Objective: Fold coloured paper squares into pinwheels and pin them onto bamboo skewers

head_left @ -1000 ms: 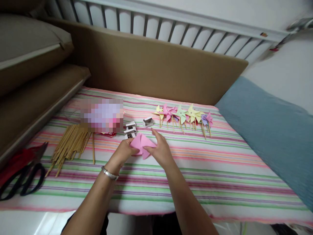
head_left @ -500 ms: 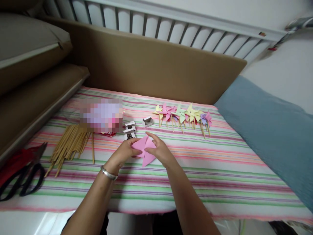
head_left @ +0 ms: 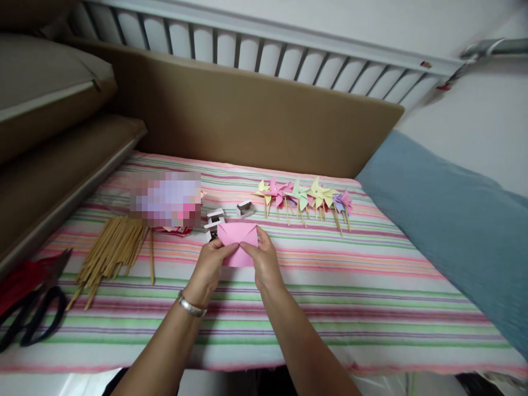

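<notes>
Both hands, left hand (head_left: 212, 264) and right hand (head_left: 260, 263), pinch a folded pink paper square (head_left: 238, 242) above the striped bed cover (head_left: 330, 297), near its middle; a loosened grip could let the folds spring open.

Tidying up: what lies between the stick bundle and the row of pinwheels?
Head view: small white boxes and the pink paper held in both hands.
</notes>
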`<state>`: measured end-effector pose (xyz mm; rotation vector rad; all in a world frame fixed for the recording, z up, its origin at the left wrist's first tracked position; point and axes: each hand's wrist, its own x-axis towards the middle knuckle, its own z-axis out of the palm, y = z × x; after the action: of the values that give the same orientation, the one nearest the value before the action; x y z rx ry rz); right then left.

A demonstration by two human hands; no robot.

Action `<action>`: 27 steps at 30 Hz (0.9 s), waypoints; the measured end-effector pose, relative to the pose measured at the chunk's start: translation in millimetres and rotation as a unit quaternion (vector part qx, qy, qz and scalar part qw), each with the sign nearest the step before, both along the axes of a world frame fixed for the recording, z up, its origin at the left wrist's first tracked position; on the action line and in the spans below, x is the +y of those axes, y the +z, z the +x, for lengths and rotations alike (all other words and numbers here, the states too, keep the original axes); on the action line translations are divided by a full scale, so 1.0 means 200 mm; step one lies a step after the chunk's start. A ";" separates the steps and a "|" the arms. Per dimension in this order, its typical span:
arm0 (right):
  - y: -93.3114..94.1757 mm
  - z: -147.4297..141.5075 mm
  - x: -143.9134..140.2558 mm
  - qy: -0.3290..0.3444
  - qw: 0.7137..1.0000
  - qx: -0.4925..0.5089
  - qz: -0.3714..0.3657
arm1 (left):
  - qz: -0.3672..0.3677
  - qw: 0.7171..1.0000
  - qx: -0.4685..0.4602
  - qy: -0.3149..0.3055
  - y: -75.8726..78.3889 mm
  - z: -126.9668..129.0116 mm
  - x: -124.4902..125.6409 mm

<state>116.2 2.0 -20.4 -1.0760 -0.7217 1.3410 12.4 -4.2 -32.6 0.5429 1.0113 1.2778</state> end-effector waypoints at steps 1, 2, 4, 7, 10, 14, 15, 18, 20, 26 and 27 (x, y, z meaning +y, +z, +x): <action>-0.01 -0.01 0.00 0.000 1.000 0.002 0.003 | -0.001 1.000 0.007 0.009 0.00 0.00 0.00; -0.01 -0.01 0.00 0.004 1.000 0.000 0.004 | -0.003 1.000 0.013 0.015 -0.01 -0.01 0.01; -0.02 0.00 0.00 0.021 0.999 -0.027 0.007 | -0.008 1.000 0.018 0.022 -0.01 -0.02 0.02; -0.01 0.04 0.00 0.035 0.986 -0.156 0.045 | -0.017 0.999 0.013 0.030 0.02 -0.07 0.03; 0.01 0.11 -0.02 0.046 0.925 -0.334 0.172 | -0.022 0.999 0.007 0.049 0.05 -0.13 0.04; 0.04 0.17 -0.05 0.115 0.807 -0.481 0.323 | -0.030 0.998 0.006 0.059 0.07 -0.21 0.05; 0.04 0.17 -0.06 0.133 0.787 -0.498 0.338 | -0.029 0.998 0.004 0.055 0.07 -0.23 0.05; 0.04 0.15 -0.07 0.160 0.755 -0.529 0.353 | -0.025 0.999 0.001 0.041 0.05 -0.24 0.06; 0.03 0.13 -0.06 0.157 0.746 -0.540 0.357 | -0.027 0.999 0.009 0.036 0.05 -0.23 0.05; 0.03 0.15 -0.04 0.151 0.752 -0.530 0.361 | -0.035 0.999 0.026 0.029 0.05 -0.21 0.05; 0.03 0.16 -0.04 0.152 0.758 -0.524 0.358 | -0.035 0.999 0.026 0.031 0.06 -0.21 0.05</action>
<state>149.1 -5.7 -14.9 -1.0099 -2.1192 0.4478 -29.5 6.4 -21.4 0.4961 1.1198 1.2824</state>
